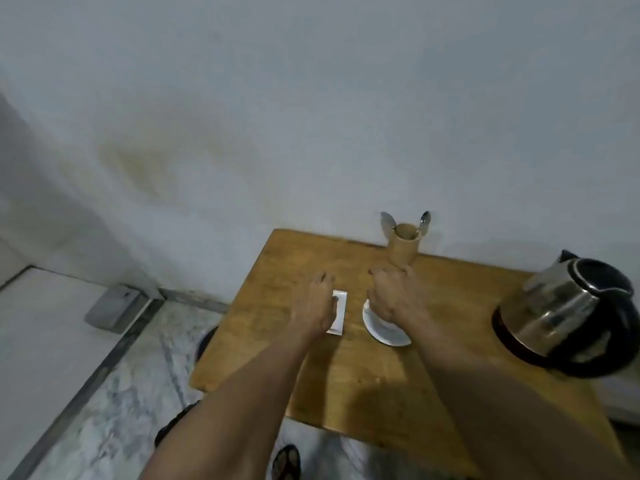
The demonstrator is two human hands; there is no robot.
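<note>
On the wooden table (363, 382) lies a small white rectangular packet (340, 311). My left hand (318, 306) rests just left of it, fingers loosely bent and the thumb side touching the packet's edge. A white saucer (388, 332) lies to the right of the packet. Above the saucer is my right hand (394, 294), its fingers curled downward and hiding whatever sits there. The knuckles reach the base of a wooden holder (403, 245) with two spoons (424, 220) standing in it.
A steel electric kettle (568, 306) with a black lid and base stands at the table's right side. The table sits against a white wall. Marble floor lies to the left, with my sandalled feet (285, 462) below the table's near edge.
</note>
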